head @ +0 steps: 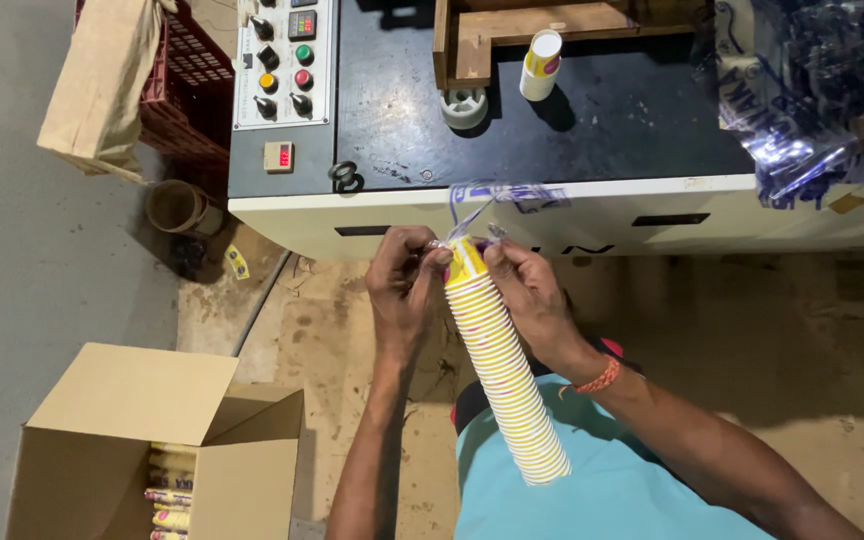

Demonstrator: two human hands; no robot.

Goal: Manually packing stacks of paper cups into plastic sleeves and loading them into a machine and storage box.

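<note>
Both hands up at the top end of a long stack of paper cups [507,375], white with yellow rims, sleeved in clear plastic wrap [497,195]. Left hand [404,290] has fingers curled and pinched on the twisted wrap right at the stack's top; right hand [530,295] grips the upper cups from the other side, thumb and fingertips closed on the wrap and cup rim. Loose wrap tail with blue print sticks up above the fingers, in front of the machine edge. Stack runs tilted, top near the machine, bottom end resting down against the person's lap on the light blue shirt [602,480]. Orange wrist band [600,378] on the right wrist. Directly ahead: machine bench [592,215] with dark top, pale front panel. Control panel [282,65] at its left end with knobs, coloured push buttons and a small red display. Single paper cup [541,65] stands upright on the dark top beside a wooden frame [512,35]; crumpled clear printed film [812,90] piled at far right. Open cardboard box [157,450] on the floor to the left, wrapped cup stacks lying inside. Red plastic crate [187,85] with a brown paper bag [102,85] draped over it at upper left.
</note>
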